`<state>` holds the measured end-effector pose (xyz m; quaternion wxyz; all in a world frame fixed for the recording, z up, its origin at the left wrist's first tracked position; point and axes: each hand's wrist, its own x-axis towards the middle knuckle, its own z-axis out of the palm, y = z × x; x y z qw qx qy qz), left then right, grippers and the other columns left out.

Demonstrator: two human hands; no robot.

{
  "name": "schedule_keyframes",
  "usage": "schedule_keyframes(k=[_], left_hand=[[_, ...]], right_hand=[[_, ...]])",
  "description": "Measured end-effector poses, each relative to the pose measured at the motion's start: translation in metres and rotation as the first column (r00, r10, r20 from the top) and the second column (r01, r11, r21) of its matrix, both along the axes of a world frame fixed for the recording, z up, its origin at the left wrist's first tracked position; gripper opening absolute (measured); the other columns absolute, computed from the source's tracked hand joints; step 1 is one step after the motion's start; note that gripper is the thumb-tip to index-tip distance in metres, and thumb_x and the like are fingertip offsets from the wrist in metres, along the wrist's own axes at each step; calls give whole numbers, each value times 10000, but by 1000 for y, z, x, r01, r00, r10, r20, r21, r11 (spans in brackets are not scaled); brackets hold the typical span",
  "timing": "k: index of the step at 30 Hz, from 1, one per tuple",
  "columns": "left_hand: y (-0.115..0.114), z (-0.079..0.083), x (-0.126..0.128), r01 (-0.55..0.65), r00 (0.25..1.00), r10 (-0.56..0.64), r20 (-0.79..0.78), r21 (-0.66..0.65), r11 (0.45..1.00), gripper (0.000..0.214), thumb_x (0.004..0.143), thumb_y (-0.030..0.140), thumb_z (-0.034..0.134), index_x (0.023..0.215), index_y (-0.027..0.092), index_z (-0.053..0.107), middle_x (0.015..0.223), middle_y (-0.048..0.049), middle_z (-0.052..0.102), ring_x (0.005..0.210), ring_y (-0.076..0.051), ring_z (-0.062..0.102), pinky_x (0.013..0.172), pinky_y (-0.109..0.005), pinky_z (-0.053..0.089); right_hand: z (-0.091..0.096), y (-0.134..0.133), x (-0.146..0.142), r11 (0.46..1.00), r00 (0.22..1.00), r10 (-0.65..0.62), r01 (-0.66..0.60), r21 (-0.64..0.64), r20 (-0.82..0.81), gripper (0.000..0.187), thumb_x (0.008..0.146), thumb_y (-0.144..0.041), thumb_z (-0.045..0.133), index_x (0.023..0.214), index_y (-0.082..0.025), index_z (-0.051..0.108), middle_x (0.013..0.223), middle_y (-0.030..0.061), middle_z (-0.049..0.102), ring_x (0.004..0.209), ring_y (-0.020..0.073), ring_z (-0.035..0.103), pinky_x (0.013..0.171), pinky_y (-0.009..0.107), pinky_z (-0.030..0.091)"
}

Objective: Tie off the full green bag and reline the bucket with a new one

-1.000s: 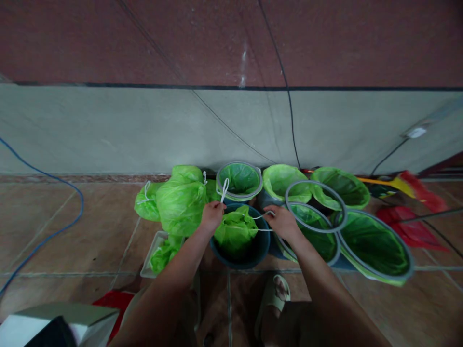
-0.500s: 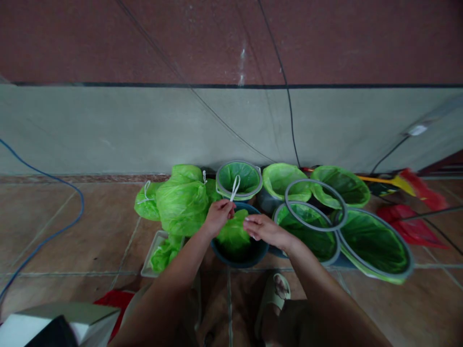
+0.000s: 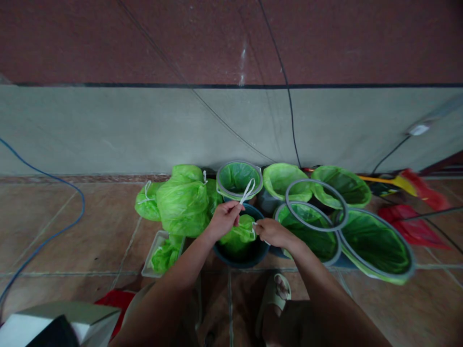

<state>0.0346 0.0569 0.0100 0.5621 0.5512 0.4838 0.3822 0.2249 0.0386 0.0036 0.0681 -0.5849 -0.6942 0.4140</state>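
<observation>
A green trash bag [image 3: 237,237] with white drawstrings is gathered inside a dark blue bin [image 3: 237,262] on the floor before me. My left hand [image 3: 224,220] is closed on a white drawstring [image 3: 248,190], whose loop sticks up past the fingers. At the bag's right side, my right hand [image 3: 269,231] is closed on another piece of white drawstring. The bag's neck is bunched between the two hands. Both hands are above the bin, and its lower inside is dark.
Tied green bags [image 3: 183,200] stand left of the bin, behind a white tray [image 3: 147,262] holding green plastic. Several lined bins [image 3: 318,236] crowd the right, with a loose grey ring [image 3: 289,193] across them. A red dustpan [image 3: 408,226] and blue cable [image 3: 82,202] lie farther out.
My right hand has closed on the white drawstring at the bag's right side and shifted right. My left hand has moved slightly right with its loop, and the bag's neck has bunched up.
</observation>
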Motion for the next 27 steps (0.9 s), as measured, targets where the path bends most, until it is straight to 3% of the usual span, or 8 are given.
schedule_keyframes(k=[4, 8, 13, 18, 20, 22, 25, 27], left_hand=[[-1, -9, 4, 34, 985, -29, -170, 32, 999, 262, 861, 360, 480, 787, 175, 650, 483, 53, 504, 468, -101, 457, 497, -215, 354], [-5, -17, 9, 207, 948, -189, -255, 44, 977, 215, 786, 202, 487, 679, 161, 669, 596, 19, 607, 579, -111, 505, 570, -214, 386], [-13, -16, 14, 471, 864, -453, -221, 36, 881, 211, 769, 179, 502, 726, 163, 708, 632, 16, 628, 591, -111, 514, 588, -211, 389], [-10, -14, 14, 271, 932, -273, -237, -41, 962, 278, 853, 278, 482, 721, 158, 696, 561, 14, 575, 495, -108, 464, 518, -232, 354], [-6, -14, 11, 219, 942, -223, -250, -47, 975, 304, 865, 285, 465, 694, 161, 683, 555, 10, 571, 506, -111, 473, 528, -236, 357], [-3, -15, 7, 194, 944, -200, -264, -47, 980, 346, 867, 299, 460, 603, 165, 639, 529, 12, 545, 506, -108, 463, 531, -236, 347], [0, -17, 4, 155, 944, -166, -286, -62, 986, 384, 851, 322, 480, 507, 172, 565, 486, 18, 497, 479, -102, 434, 505, -237, 313], [1, -19, 2, 143, 945, -160, -284, -80, 987, 360, 845, 335, 483, 545, 169, 593, 497, 15, 522, 468, -105, 449, 492, -236, 317]], right_hand=[[23, -3, -7, 980, 882, 127, -181, -79, -453, 438, 910, -511, 461, 625, -190, 548, 556, -3, 560, 515, 117, 487, 533, 235, 380], [29, -4, -12, 990, 866, -1, -71, -126, -500, 470, 870, -590, 512, 629, -187, 531, 515, -30, 512, 457, 91, 413, 463, 221, 316], [26, -2, -11, 985, 803, -109, 7, -173, -586, 462, 838, -610, 560, 671, -180, 581, 527, -32, 522, 453, 86, 418, 445, 216, 308], [23, 4, -12, 900, 634, -393, 415, -136, -666, 537, 849, -686, 455, 894, -188, 651, 843, 43, 685, 427, 69, 416, 409, 228, 318], [16, 5, -11, 899, 694, -406, 421, -122, -595, 513, 866, -639, 447, 1027, -198, 653, 919, 54, 697, 441, 82, 451, 408, 232, 334], [8, 5, -11, 966, 844, -248, 252, -55, -476, 400, 875, -515, 487, 1046, -200, 666, 829, 34, 688, 491, 110, 500, 452, 237, 362], [-1, 4, -9, 983, 965, -16, 63, 174, -261, 234, 855, -336, 510, 848, -199, 700, 667, 10, 628, 579, 137, 523, 568, 259, 382], [-2, 6, -7, 957, 982, -32, 84, 278, -185, 228, 843, -305, 510, 740, -196, 682, 625, 5, 593, 604, 140, 510, 606, 270, 370]])
